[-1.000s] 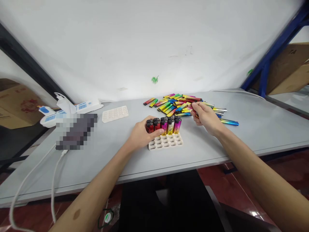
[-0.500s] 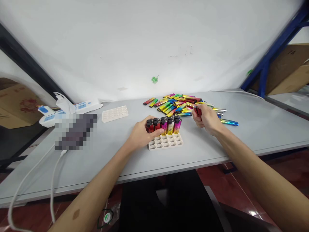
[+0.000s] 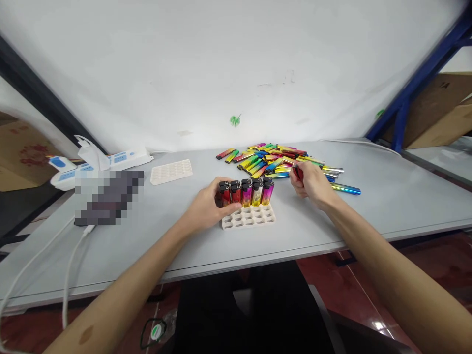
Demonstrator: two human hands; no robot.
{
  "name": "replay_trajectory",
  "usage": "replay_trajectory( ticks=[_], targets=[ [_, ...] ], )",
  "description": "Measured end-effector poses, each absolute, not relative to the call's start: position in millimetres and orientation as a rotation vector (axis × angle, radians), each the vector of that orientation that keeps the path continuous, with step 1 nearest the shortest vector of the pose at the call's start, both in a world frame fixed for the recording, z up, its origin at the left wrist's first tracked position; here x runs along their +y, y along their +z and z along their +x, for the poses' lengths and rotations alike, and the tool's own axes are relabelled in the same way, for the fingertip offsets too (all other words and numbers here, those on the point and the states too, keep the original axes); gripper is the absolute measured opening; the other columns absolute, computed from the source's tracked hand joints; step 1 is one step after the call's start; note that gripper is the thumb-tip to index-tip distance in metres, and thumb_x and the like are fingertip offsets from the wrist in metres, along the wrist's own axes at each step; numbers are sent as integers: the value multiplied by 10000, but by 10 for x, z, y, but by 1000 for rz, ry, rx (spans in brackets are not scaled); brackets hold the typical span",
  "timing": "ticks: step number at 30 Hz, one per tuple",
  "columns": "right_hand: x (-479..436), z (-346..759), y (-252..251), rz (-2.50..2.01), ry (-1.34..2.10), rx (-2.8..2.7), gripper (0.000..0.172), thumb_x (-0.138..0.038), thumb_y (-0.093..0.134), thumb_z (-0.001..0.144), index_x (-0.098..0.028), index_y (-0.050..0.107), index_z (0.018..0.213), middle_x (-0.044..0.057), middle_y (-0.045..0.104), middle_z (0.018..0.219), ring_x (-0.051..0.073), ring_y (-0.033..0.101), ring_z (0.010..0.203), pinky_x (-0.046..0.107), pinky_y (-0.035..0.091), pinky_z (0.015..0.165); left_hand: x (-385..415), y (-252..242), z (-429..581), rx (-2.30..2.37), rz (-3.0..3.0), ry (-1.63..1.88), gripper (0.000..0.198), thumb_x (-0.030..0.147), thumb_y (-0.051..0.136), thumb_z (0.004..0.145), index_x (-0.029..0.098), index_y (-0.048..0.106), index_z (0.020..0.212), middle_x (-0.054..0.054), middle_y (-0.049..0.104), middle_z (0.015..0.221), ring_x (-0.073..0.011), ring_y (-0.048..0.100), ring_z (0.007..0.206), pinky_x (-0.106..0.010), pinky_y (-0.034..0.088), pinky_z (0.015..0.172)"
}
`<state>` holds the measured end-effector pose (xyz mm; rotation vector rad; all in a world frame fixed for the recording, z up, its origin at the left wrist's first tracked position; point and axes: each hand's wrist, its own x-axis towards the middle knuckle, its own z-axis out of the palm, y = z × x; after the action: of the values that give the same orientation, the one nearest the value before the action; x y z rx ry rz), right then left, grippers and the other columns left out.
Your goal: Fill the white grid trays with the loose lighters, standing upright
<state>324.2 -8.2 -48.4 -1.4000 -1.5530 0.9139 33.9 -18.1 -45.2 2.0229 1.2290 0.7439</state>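
Two rows of metallic lighters [image 3: 257,195] stand upright in the back holes of a white holed tray [image 3: 249,227]; the tray's front holes show bare. My left hand [image 3: 208,204] is closed around the left end of the rows, with its thumb in front of the red lighters and its fingers behind them. To the right, my right hand [image 3: 313,181] grips a red lighter [image 3: 298,172] with a black top, just in front of the loose pile of shiny lighters [image 3: 265,162]. Part of that lighter is hidden by the fingers.
Another white holed tray [image 3: 171,171] lies at the back left. Further left are a power strip [image 3: 129,158] with plugs, a blurred dark object [image 3: 110,199] and white cables. A white wall [image 3: 236,73] closes off the table's back; cardboard boxes [image 3: 440,110] sit beyond the blue frame.
The whole view has shifted slightly, moving the scene a little left. Both hands keep their holds, with the right still gripping the red lighter by the pile.
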Motion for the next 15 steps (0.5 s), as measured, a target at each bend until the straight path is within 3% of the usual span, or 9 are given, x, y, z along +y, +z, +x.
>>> replay_trajectory(
  ticks=[4, 8, 11, 15],
  targets=[
    [-86, 3201, -457, -1354, 1005, -1254, 484, -596, 341, 917, -227, 417, 613, -48, 279, 508, 94, 190, 406, 255, 155, 387, -202, -436, 265, 1199, 2057, 718, 518, 449, 688, 796, 242, 491, 1229, -25, 664, 1087, -195, 627, 894, -348, 518, 806],
    [-81, 3171, -458, -1267, 962, -1252, 526, -649, 356, 921, -203, 576, 748, -11, 461, 606, 102, 363, 455, 256, 313, 427, -210, -482, 174, 1151, 2097, 744, 415, 328, 633, 829, 227, 496, 1208, -43, 652, 1137, -213, 623, 1022, -371, 501, 908],
    [-141, 3158, -403, -1190, 839, -1390, 453, -615, 480, 909, -200, 616, 791, 9, 552, 697, 130, 527, 622, 269, 446, 588, -217, -522, 128, 1116, 2129, 804, 397, 239, 572, 836, 219, 503, 1226, -56, 633, 1182, -211, 603, 1082, -383, 475, 974],
    [-337, 3122, -133, -1154, 767, -1606, 311, -515, 663, 846, -206, 637, 826, 3, 597, 706, 147, 568, 694, 290, 459, 648, -242, -515, 138, 1144, 2163, 820, 436, 158, 535, 793, 200, 512, 1226, -57, 646, 1137, -206, 607, 1038, -380, 477, 954]
  ],
)
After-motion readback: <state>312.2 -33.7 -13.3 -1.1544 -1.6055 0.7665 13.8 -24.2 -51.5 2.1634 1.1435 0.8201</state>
